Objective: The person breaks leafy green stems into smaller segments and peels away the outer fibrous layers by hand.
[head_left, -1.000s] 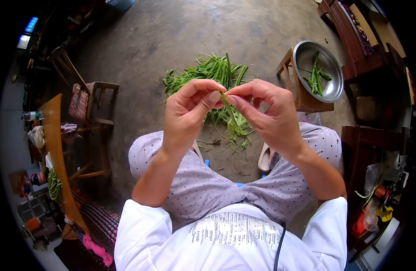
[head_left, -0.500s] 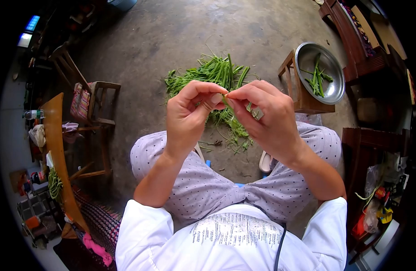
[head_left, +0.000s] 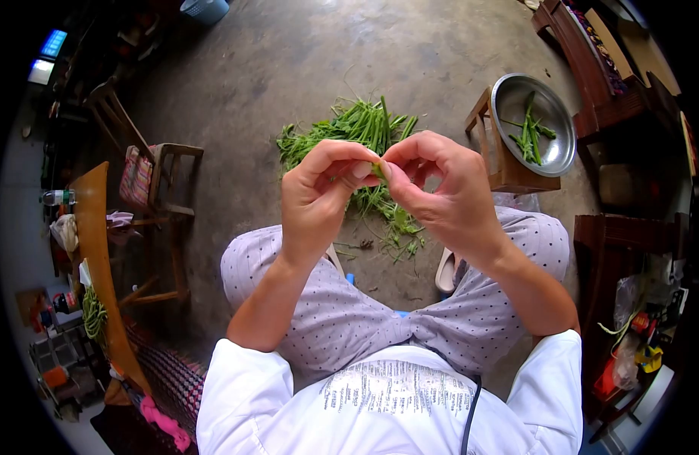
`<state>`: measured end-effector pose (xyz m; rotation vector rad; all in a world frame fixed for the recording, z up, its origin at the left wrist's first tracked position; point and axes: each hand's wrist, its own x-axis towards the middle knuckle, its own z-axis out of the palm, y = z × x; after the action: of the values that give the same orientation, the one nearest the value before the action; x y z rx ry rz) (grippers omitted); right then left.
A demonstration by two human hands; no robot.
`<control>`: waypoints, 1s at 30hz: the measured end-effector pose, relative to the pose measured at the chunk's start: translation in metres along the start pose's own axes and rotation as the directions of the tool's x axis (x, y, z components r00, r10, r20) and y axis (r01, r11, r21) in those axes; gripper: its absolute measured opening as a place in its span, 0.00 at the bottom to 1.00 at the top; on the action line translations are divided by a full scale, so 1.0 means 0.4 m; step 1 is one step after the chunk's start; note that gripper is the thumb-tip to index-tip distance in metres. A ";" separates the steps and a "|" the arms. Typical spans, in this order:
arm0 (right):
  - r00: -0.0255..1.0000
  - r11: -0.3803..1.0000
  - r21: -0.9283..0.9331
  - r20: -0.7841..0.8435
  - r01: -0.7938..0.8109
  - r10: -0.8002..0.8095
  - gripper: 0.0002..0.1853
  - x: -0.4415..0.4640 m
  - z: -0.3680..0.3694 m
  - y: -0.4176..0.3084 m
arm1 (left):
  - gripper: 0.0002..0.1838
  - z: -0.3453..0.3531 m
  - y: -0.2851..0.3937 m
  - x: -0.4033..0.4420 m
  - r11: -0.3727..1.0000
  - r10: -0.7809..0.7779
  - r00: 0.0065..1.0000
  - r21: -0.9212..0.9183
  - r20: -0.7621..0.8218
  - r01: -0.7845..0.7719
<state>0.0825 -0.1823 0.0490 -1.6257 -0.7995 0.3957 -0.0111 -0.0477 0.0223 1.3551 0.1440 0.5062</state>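
A short piece of green stalk (head_left: 378, 170) is held up in the air above the near edge of the heap, between the two hands. The left hand (head_left: 318, 186) pinches it between thumb and forefinger; the right hand (head_left: 446, 186) has thumb and forefinger closed on it just beside, the two grips almost touching. Little of it shows past the fingertips, so its full length cannot be told.

It looks very light and slim, probably crisp enough to snap yet easily bruised, and perhaps a little slippery if damp. A fingertip pinch near an end should suit it better than a full-fist squeeze.

Beyond the hands, a loose heap of greens (head_left: 357, 125) lies on the floor (head_left: 274, 68), its near side partly hidden by the hands, with leafy scraps trailing toward the feet. The stalks there overlap and look likely to tangle. To the right, a metal basin (head_left: 509, 95) sits on a wooden stool (head_left: 525, 183), its rim overhanging the stool's edge; a few cut stalks (head_left: 530, 138) lie inside. The right knee lies between the body and that stool. Farther left stand a wooden chair (head_left: 161, 178) and a desk (head_left: 101, 258), with a bottle (head_left: 59, 197) by its far corner.
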 end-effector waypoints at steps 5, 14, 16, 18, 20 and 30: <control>0.989 0.986 -0.125 -0.083 0.113 -0.124 0.04 -0.004 0.005 -0.004 | 0.08 0.002 -0.002 0.000 0.995 0.066 0.998 0.069 0.003 -0.066; 0.998 0.982 -0.186 -0.049 -0.033 0.024 0.05 0.005 -0.029 0.013 | 0.10 -0.004 0.012 0.013 0.994 0.057 0.985 -0.087 -0.163 -0.072; 1.000 0.963 -0.267 -0.015 -0.024 0.020 0.05 0.008 -0.056 0.038 | 0.10 -0.019 0.017 0.015 0.990 0.084 0.981 -0.093 -0.173 -0.102; 0.995 0.874 -0.484 0.054 -0.047 0.084 0.05 0.010 -0.087 0.066 | 0.10 -0.040 0.023 0.017 0.983 0.123 0.977 -0.111 -0.174 -0.143; 0.992 0.783 -0.620 0.063 -0.045 0.107 0.05 0.006 -0.116 0.095 | 0.10 -0.050 0.032 0.016 0.980 0.151 0.972 -0.099 -0.179 -0.170; 0.984 0.890 -0.450 0.111 -0.077 0.141 0.06 0.008 -0.164 0.079 | 0.12 -0.050 0.046 0.004 0.980 0.189 0.977 -0.045 -0.103 -0.194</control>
<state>0.1364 -0.2291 0.0338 -2.0968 -0.9570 0.4324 -0.0224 -0.0270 0.0357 1.2973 0.0799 0.7350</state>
